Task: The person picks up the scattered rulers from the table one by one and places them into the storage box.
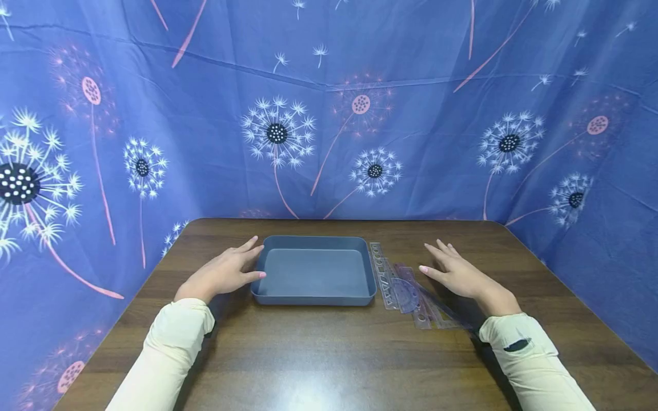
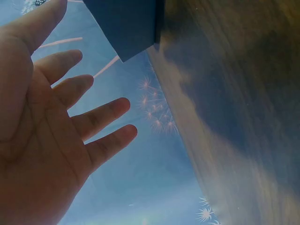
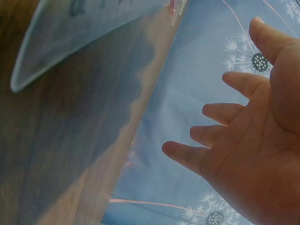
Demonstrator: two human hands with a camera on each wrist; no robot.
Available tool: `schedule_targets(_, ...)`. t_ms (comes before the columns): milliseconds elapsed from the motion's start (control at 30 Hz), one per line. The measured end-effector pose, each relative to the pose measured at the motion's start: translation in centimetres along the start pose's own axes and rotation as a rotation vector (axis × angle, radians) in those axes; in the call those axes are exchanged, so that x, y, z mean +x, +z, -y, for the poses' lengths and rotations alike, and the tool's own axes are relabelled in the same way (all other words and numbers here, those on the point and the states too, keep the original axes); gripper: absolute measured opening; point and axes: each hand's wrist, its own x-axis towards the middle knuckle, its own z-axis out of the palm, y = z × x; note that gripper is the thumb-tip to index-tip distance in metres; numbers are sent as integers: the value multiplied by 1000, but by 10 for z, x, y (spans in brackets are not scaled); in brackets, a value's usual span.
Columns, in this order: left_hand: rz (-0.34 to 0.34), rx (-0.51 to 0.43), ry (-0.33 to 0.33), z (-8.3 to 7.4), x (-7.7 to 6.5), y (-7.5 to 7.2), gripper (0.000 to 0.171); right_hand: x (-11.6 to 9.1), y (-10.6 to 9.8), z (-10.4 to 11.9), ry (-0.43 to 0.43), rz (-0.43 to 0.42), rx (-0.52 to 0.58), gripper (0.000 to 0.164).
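A shallow blue-grey tray [image 1: 316, 274] lies on the table, with only bare bottom showing inside. At its left rim my left hand [image 1: 224, 274] hovers with fingers spread; whether the fingertips touch the rim I cannot tell. The left wrist view shows that palm [image 2: 37, 140] holding nothing, near the tray's corner [image 2: 129, 28]. Right of the tray lie overlapping clear plastic drawing tools: a stencil ruler [image 1: 381, 274], a purplish protractor [image 1: 405, 295] and a set square [image 1: 444, 319]. My right hand [image 1: 460, 275] is just right of them, fingers extended, its palm [image 3: 253, 140] bare.
The brown wooden table [image 1: 288, 354] reaches back to a blue dandelion-print cloth [image 1: 437, 114], which also hangs along both sides. In the right wrist view, a clear plastic corner [image 3: 51, 51] juts in over the table.
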Motion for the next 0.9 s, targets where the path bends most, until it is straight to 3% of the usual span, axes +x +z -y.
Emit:
schedule_targets(267, 0, -29, 6, 2, -2, 5, 73, 0, -2, 10, -43, -7, 26, 76)
schedule_targets(500, 23, -92, 39, 7, 3, 7, 67, 2, -15, 59, -158, -44, 40, 66)
schedule_targets(667, 29, -129, 24, 8, 5, 6, 65, 12, -26, 95, -236, -57, 49, 63)
schedule_targets(900, 21, -155, 41, 9, 3, 8, 53, 19, -16, 107, -260, -38, 58, 62)
